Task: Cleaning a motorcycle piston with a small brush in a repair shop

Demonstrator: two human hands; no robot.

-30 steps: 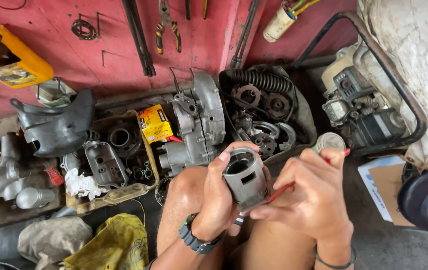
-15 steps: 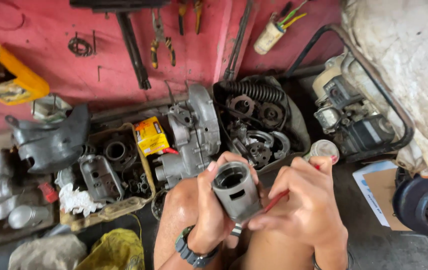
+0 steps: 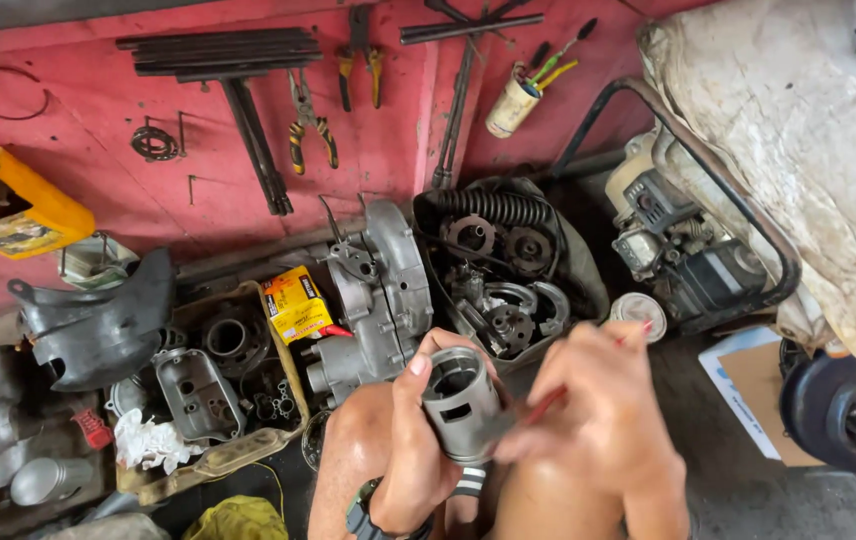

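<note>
Crowded floor around held cylinder

Left hand grips piston, right hand beside

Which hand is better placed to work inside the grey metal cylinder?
Right, probably. The right hand holds a thin red-handled tool angled at the grey metal cylinder. The left hand is wrapped around the cylinder, so it's occupied steadying it.
</note>
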